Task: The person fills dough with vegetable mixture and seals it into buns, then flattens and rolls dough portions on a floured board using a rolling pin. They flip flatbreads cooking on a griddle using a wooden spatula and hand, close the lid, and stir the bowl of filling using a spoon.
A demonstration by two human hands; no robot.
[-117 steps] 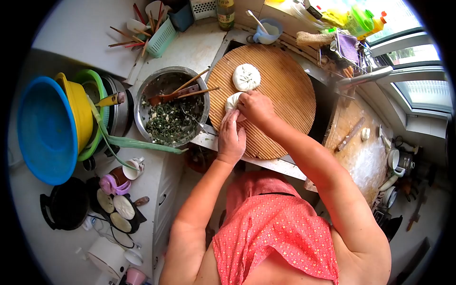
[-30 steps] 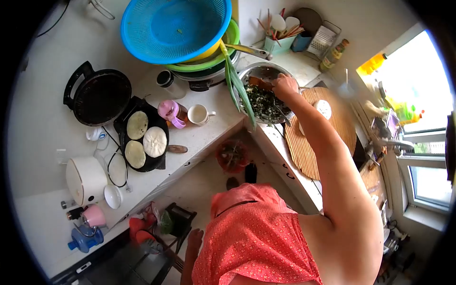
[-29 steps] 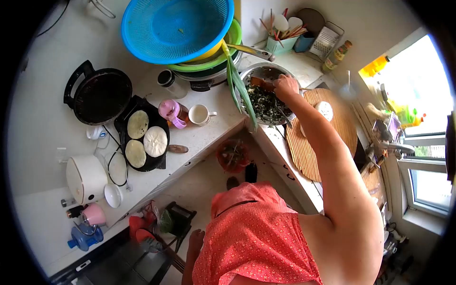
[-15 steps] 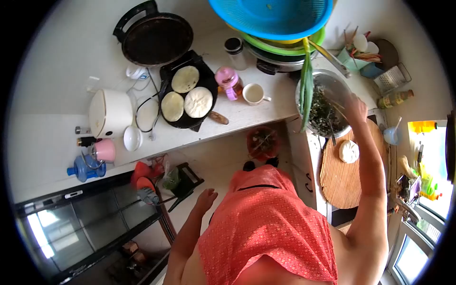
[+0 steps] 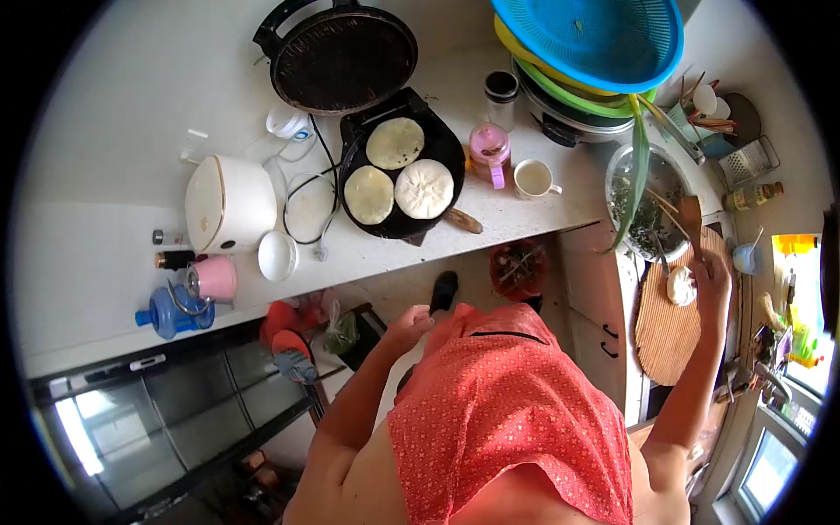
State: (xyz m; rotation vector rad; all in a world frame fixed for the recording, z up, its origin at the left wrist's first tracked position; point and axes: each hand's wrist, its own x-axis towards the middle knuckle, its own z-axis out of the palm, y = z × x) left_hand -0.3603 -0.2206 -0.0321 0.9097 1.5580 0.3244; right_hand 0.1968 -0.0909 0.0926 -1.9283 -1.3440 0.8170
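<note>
At the right, my right hand [image 5: 713,273] is closed on a brown wooden spatula [image 5: 690,219], raised at the edge of the metal bowl [image 5: 619,171] of chopped green filling. Chopsticks rest in that bowl. Just beside the hand, a white filled bun [image 5: 682,286] sits on the round ridged board [image 5: 661,337]. My left hand [image 5: 409,327] hangs by the red clothing below the counter edge, fingers curled together with nothing visible in them. An open black pan [image 5: 400,229] holds two flat pale cakes [image 5: 395,143] and a pleated bun [image 5: 424,189].
On the counter are a pink-lidded jar [image 5: 490,150], a white mug [image 5: 535,179], a white bowl [image 5: 277,255] and a white appliance [image 5: 229,203]. Green leaves [image 5: 639,166] hang over the metal bowl from the stacked basins [image 5: 604,39]. A red container [image 5: 517,268] stands on the floor.
The view has swung left toward the pan. My hands have left the bun on the board; my right hand has gone to the bowl and lifted the spatula, while my left has dropped beside the body.
</note>
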